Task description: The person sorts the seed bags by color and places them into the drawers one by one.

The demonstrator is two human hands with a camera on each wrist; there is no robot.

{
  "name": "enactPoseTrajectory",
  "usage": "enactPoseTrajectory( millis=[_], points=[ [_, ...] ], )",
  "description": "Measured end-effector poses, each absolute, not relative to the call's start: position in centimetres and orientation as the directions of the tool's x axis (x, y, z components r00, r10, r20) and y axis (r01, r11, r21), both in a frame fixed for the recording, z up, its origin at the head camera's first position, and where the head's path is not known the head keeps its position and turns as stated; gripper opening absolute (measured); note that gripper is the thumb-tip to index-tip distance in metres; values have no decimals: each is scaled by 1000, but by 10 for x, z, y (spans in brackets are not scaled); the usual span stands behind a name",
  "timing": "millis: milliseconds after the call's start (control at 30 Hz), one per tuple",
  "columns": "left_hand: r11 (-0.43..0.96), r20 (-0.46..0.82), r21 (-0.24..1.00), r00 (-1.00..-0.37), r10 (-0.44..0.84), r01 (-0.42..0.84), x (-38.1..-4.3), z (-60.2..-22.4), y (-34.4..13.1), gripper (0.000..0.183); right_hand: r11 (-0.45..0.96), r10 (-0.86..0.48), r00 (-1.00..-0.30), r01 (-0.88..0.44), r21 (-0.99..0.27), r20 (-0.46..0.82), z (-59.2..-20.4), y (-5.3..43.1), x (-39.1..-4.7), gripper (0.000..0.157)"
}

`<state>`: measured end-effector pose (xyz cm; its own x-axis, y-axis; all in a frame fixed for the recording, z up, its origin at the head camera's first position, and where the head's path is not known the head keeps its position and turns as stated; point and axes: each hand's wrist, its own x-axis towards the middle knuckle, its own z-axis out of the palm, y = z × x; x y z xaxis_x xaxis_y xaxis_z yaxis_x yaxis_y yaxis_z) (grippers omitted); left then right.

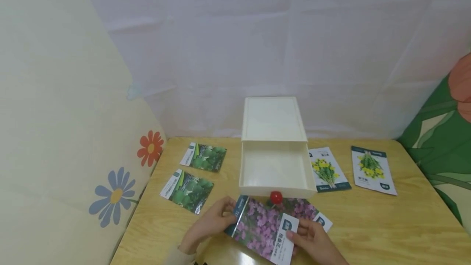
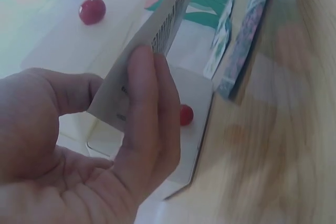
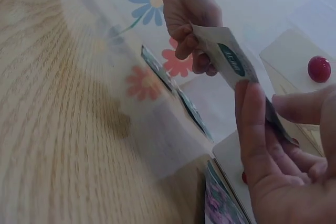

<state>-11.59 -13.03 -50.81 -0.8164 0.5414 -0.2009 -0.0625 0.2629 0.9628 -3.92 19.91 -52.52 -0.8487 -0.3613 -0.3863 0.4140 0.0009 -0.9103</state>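
A seed packet (image 1: 257, 226) with pink-purple flowers on its front is held up between both hands, tilted above the table. My left hand (image 1: 215, 218) pinches its dark end between thumb and fingers. The right hand (image 1: 314, 238) grips the white, printed end. In the left wrist view the packet's pale back (image 2: 157, 40) with a barcode shows. A second pink-flower packet (image 1: 303, 207) lies on the table behind it, partly covered. Just beyond stands a white box (image 1: 272, 115) with a drawer (image 1: 254, 191) pulled out; a red round knob (image 1: 276, 197) is on its front.
Two packets with green round vegetables (image 1: 209, 158) (image 1: 193, 191) lie at the left. On the right are two yellow-flowered packets (image 1: 325, 171) (image 1: 371, 171), one close beside the drawer. A white cloth (image 1: 228, 52) hangs behind the wooden table (image 1: 368, 224).
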Motion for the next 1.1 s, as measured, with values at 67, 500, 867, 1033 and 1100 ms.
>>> enactPoseTrajectory(
  millis=[67,500,867,1033,1100],
  points=[
    [248,-212,965,-820,532,-89,-112,-506,-129,24,-12,-374,-840,428,-904,-393,-525,201,-37,49],
    [215,-208,972,-787,581,-99,-101,-498,-126,17,46,-343,-872,356,-933,-350,-514,212,-37,31],
    [205,-180,977,-723,667,-54,-100,-490,-129,18,104,-203,-879,418,-902,-431,-499,215,-35,36],
    [209,-155,978,-717,680,-14,-98,-485,-129,16,84,-202,-890,400,-913,-409,-493,216,-33,34],
    [209,-150,978,-715,683,-6,-97,-482,-129,16,65,-205,-887,410,-910,-414,-490,217,-32,33]
  ],
)
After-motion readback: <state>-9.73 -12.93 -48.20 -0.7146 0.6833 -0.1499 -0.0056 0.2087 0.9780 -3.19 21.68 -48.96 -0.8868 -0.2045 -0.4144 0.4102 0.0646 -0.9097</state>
